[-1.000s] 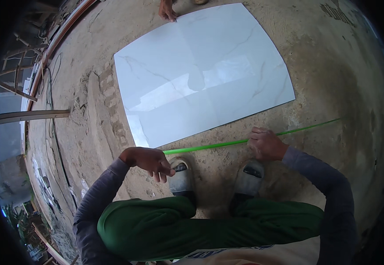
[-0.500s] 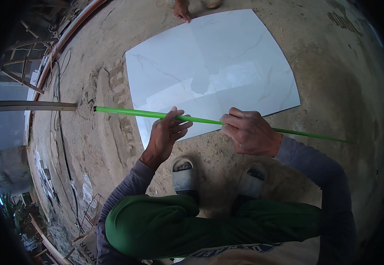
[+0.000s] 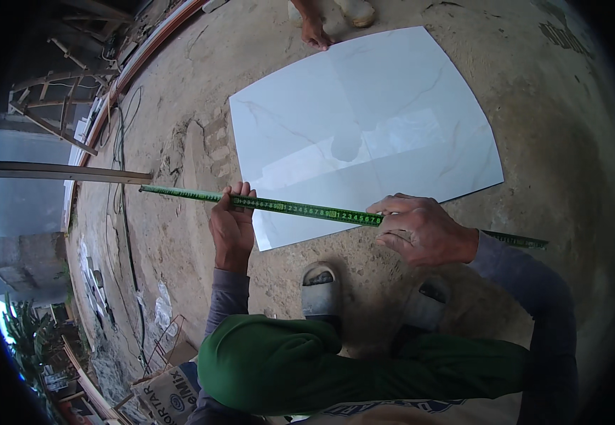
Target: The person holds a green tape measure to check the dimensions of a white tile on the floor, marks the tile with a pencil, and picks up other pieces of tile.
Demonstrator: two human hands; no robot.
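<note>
A green tape measure blade point(image 3: 286, 207) stretches across in front of me, its dark-marked scale side turned up. My left hand point(image 3: 233, 225) grips it toward its left part, palm up, with the fingertips behind the strip. Farther along, my right hand point(image 3: 424, 230) pinches the blade from above, and the blade's right end sticks out past the wrist. Beneath and beyond the blade, a large white marble-patterned tile point(image 3: 364, 120) lies on the ground; the blade crosses over its near edge. No tape case shows.
Another person's hand point(image 3: 316, 35) touches the tile's far edge. A metal bar point(image 3: 66, 172) juts in from the left, close to the blade's end. Cables point(image 3: 129, 248) run along the rough ground at left. A cardboard box point(image 3: 162, 393) stands at lower left; my sandals point(image 3: 320, 292) are below the tile.
The blade has turned over from its plain green side to its marked side. My left hand has shifted left along it and turned palm up. The whole view has shifted slightly.
</note>
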